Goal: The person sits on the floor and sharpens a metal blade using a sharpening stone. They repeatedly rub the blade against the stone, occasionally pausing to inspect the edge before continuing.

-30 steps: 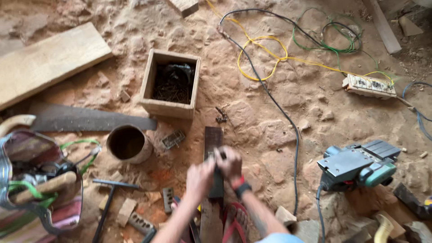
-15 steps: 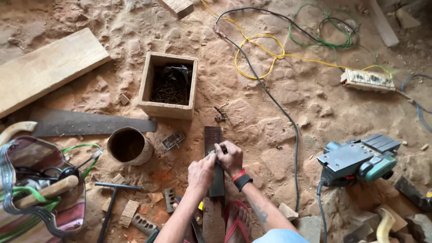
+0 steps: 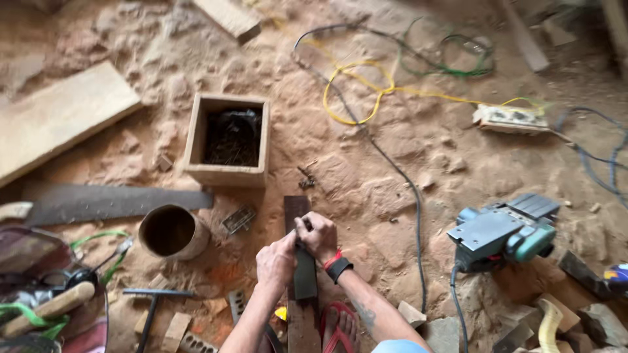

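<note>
A dark flat block lies on a narrow wooden strip on the sawdust floor. My left hand and my right hand are closed together over a small thin object pressed against the block; the object is mostly hidden by my fingers. My right wrist wears a red and black band. A red sandal sits just below my right forearm.
A wooden box of nails stands beyond the strip, a round tin and a saw blade to the left. An electric planer with its black cord sits right. Planks, a hammer, a tool bag and cables surround.
Both hands slid a little forward along the dark block and closed tighter together. The view shifted slightly.
</note>
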